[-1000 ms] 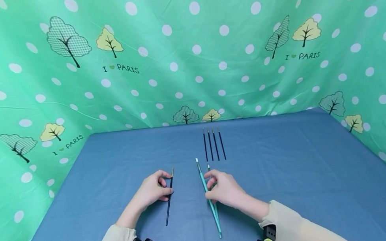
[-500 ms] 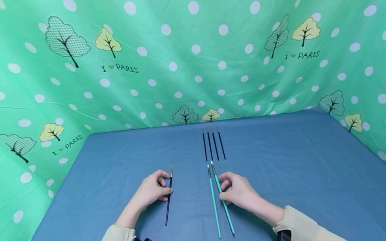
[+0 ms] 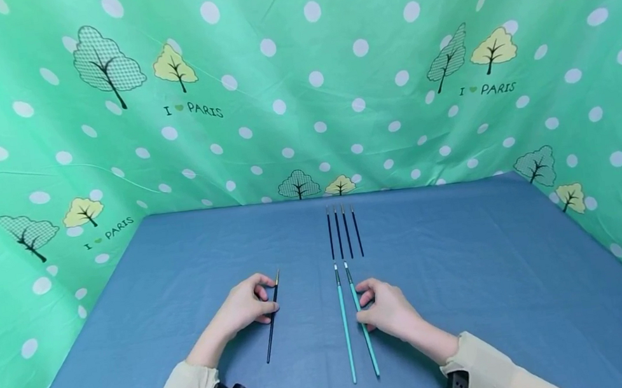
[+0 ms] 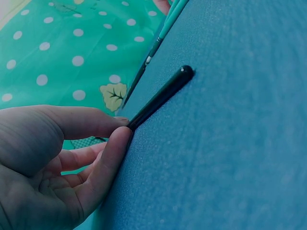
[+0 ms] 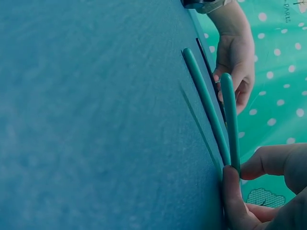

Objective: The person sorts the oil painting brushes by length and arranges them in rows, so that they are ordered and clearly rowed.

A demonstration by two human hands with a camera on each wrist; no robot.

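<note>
My left hand (image 3: pixel 245 304) pinches a thin black paintbrush (image 3: pixel 272 333) between thumb and fingers, its bristles pointing away from me. In the left wrist view the rounded handle end of this black paintbrush (image 4: pixel 163 96) is close to the blue cloth. My right hand (image 3: pixel 389 310) pinches a teal paintbrush (image 3: pixel 369 344) by its handle. Just left of it, a second teal paintbrush (image 3: pixel 346 331) lies on the cloth. The right wrist view shows the held teal paintbrush (image 5: pixel 230 110) with its handle end raised above the cloth and a shadow beneath.
Several black paintbrushes (image 3: pixel 339 235) lie side by side farther back, bristles away from me, just beyond the teal brushes' tips. A blue cloth (image 3: pixel 442 236) covers the table. Behind it hangs a green dotted curtain (image 3: pixel 362 86).
My right hand has carried its teal paintbrush rightward, from across the lying one to its right side, then slightly farther right. My left hand has stayed in place with the black paintbrush.
</note>
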